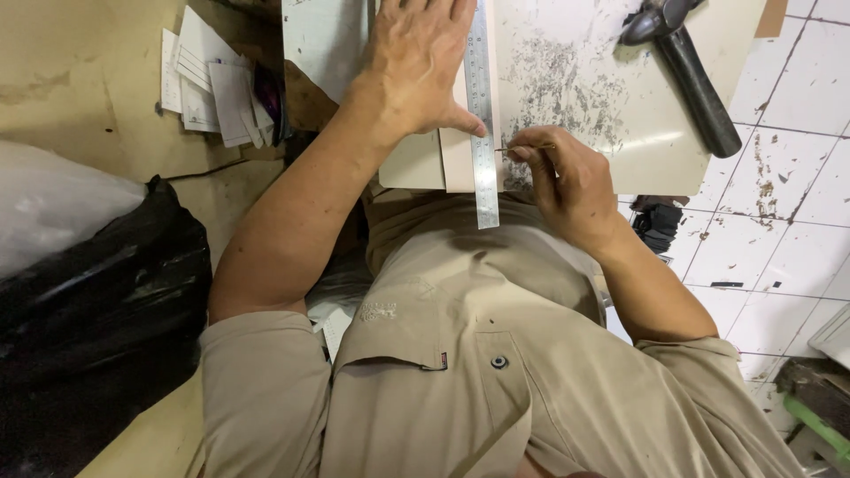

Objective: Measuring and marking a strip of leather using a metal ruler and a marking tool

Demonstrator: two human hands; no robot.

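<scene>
Pale pink-beige sheet of thin card or leather point(456, 164), lying on a scuffed cream cutting board point(620, 97) at the board's near edge, close to the body. Laid lengthwise over the sheet: a long steel ruler point(482, 115), running from the far edge of the board down past the near edge and overhanging it. Held flat by the left hand point(416, 66), fingers spread wide over the sheet, thumb tip pushed against the ruler's left side. Pinched in the right hand point(567, 181), between thumb and curled fingers: a thin pointed tool point(518, 148), tip touching or just beside the ruler's right edge near the board's near edge; whether blade or scriber, too small to tell. No finished cut or scored line to be made out along the ruler, so probably a line just started or just ending; impossible to judge which from this view. Sheet seemingly in one piece, nothing trimmed off in sight. At the far right corner of the board, resting across its edge: a black-handled hammer with a dark metal head point(686, 62), untouched. Off the board's left side, a loose stack of white papers point(212, 84) on brown cardboard, and nearer, a black plastic bag point(97, 292). Under the right arm, white floor tiles point(779, 221), stained and chipped.
</scene>
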